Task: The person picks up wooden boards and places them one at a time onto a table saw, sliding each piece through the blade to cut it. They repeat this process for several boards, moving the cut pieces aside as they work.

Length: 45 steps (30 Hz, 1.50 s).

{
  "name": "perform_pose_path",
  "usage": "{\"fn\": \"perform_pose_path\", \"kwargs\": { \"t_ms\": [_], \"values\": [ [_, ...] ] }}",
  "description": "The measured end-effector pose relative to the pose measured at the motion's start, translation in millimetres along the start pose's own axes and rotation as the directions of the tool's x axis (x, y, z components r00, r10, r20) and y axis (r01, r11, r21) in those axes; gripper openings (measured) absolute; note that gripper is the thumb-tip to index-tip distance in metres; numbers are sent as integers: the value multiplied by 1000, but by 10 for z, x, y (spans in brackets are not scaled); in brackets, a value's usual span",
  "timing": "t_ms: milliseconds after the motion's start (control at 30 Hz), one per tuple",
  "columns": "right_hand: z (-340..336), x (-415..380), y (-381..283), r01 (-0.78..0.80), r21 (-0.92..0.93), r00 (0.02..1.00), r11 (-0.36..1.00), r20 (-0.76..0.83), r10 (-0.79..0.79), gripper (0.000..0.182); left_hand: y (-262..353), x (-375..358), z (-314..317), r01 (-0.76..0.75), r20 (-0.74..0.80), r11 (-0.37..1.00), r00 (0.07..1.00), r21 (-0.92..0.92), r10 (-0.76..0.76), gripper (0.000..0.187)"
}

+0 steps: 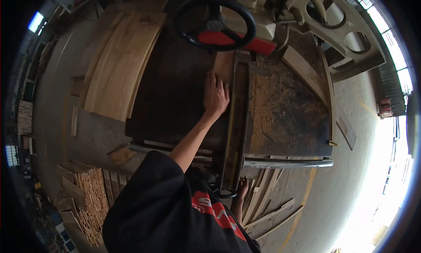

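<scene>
My left hand [216, 95] lies with its fingers extended on a narrow wooden board [224, 64] on the dark machine table [175, 86]. The board sits along the left side of a long metal fence [237, 108], its far end beneath a black handwheel [215, 25]. Low in the view, my right hand [242, 188] is beside the near end of the fence, close to a small dark wheel [228, 194]. Its fingers are small and dark, so their grip is unclear.
Wide planks [125, 60] lie at the left. Sawdust [267, 108] and an angled board [305, 73] are right of the fence. A metal rail [289, 163] crosses the near edge. Stacked strips [90, 200] stand lower left; loose strips [272, 213] lie lower right.
</scene>
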State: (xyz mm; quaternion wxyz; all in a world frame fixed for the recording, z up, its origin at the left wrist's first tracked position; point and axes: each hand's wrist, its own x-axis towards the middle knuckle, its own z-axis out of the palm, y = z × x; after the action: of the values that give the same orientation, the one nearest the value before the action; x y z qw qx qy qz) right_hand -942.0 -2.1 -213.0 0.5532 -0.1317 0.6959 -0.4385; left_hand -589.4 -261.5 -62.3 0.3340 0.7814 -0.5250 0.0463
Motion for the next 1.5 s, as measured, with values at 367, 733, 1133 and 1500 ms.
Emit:
{"fn": "perform_pose_path", "kwargs": {
  "t_ms": [367,733,1133,1500],
  "values": [
    [-1192,1471,1205,49,-172,958,984,287,3,49,-1698,368,-2301,222,-271,861,957,457,-103,110],
    [-389,556,363,-85,37,981,996,180,77,43,-2301,227,-2813,476,-204,662,870,579,-448,142],
    [-466,626,185,148,-379,927,913,375,5,32,-1833,-1841,-2237,622,-238,429,368,-655,-899,51],
    [-378,779,254,-136,-117,909,984,380,171,33,-844,-2161,-2498,105,-348,474,544,-874,-763,30]
  ]
}}
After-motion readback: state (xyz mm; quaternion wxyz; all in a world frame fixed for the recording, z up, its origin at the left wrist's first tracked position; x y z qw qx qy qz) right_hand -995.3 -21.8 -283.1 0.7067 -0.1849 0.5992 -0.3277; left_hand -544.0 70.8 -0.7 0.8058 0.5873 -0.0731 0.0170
